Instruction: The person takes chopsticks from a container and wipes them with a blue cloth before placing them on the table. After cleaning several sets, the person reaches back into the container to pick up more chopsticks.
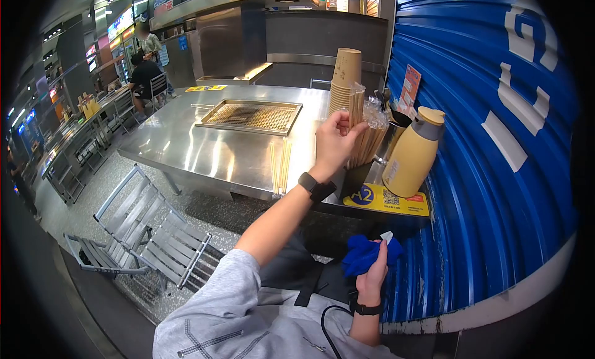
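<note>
Head view: a left hand (338, 139) pinches slim wooden chopsticks in clear wrapping (356, 105); a right hand (372, 277) grips a crumpled bright-blue cloth (361, 256).

Right of the frame's centre, I see the left thumb and fingertips closed on the chopsticks, held upright just above a dark holder (357, 182) packed with standing wrapped sticks (372, 142); that grip probably suits so tight a bundle. At lower right, the right hand curls around the cloth, seemingly keeping its folds gathered beside the shiny steel table (186, 136). More wooden chopsticks (284, 167) lie mid-frame on the tabletop. Tall stacked brown paper cups (346, 80) and a pale-yellow jug (414, 153) flank the holder, perhaps grouped there away from the gold-coloured grate (251, 116).
</note>
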### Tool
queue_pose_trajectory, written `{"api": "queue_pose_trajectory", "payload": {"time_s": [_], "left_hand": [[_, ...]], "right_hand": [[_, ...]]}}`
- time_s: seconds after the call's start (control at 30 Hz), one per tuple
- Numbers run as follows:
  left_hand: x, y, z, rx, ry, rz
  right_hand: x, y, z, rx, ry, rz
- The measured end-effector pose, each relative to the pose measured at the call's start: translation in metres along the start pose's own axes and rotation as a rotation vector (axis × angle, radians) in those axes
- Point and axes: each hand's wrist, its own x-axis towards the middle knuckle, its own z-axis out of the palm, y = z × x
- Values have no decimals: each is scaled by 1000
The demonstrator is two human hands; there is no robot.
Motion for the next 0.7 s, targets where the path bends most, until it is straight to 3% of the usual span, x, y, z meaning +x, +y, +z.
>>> {"api": "queue_pose_trajectory", "payload": {"time_s": [0.1,0.3,0.57,0.7], "left_hand": [[0,-1,-9,116,-24,20],[8,13,-19,63,18,-3],[18,39,-32,-369,126,6],[0,38,-29,-186,156,180]], "right_hand": [[1,1,-1,5,-30,-2],[4,4,-2,7,-24,2],[6,6,2,-2,12,28],[5,12,7,-16,-27,35]]}}
